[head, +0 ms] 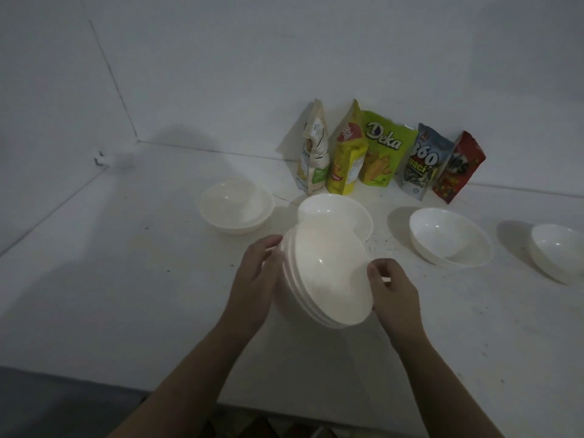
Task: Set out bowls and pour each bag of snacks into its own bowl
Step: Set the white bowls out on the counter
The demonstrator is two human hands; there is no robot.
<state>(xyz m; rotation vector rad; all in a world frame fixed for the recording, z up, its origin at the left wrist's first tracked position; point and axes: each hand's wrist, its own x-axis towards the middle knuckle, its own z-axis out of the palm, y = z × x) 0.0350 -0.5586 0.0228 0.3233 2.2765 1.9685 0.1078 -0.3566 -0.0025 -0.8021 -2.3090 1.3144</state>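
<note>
White bowls, nested in a tilted stack (328, 273), sit between my two hands above the counter (126, 295). My left hand (257, 279) cups the stack's left side with fingers loosely curved against the rims, and my right hand (393, 290) pinches the top bowl's right rim between thumb and fingers. Just behind the stack I see one bowl (344, 213) on the counter, partly hidden by it. To the left stands another small nested pile (235, 206); to the right are two single bowls, one near (450, 240) and one at the frame edge (561, 252). Five snack bags (379, 153) lean upright against the back wall, beyond the bowls.
</note>
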